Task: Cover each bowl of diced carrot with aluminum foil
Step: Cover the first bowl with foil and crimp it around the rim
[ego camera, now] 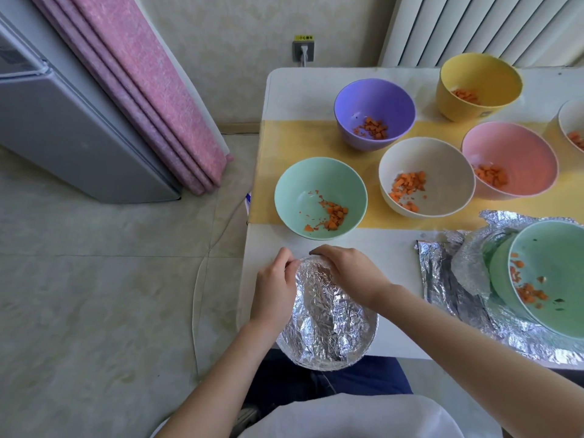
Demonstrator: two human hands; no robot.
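Foil [328,317] under my left hand [275,292] and right hand [347,273] conceals its bowl entirely; colour and contents cannot be told. The right edge cuts off a white bowl [573,128], a green bowl [553,273] and the foil sheet [448,289] beneath it. Yellow label [304,37] above the wall socket [303,52]: too small to read.

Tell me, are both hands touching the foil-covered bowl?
Touching. The head view shows the left hand gripping the foil-covered bowl at its left edge and the right hand curled over its far rim, no gap.
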